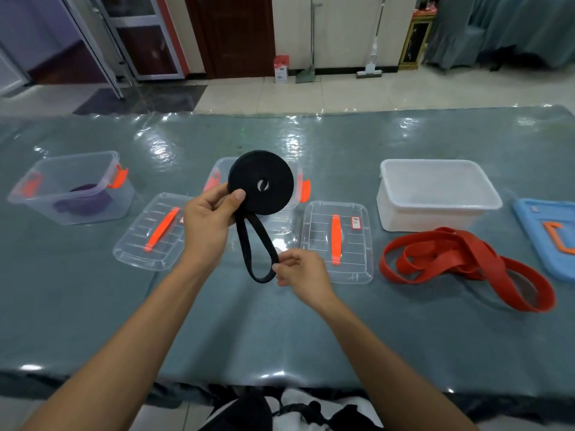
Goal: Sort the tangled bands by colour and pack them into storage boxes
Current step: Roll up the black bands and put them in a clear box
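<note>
Black band (260,182) coiled, soft, springy; left hand (208,223) pinches roll edge; right hand (300,272) pinches loose loop; grip roll's rim.

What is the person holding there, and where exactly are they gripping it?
A black band, mostly rolled into a coil. The left hand pinches the coil's lower left edge; the right hand pinches the loose hanging loop.

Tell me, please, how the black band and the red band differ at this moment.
The black band is wound into a tight roll with one loose loop hanging; the red band lies in tangled loops. The black band is held up, the left hand gripping the roll and the right hand pinching the loop; the red band rests on the table, untouched. Neither is in a box yet.
</note>
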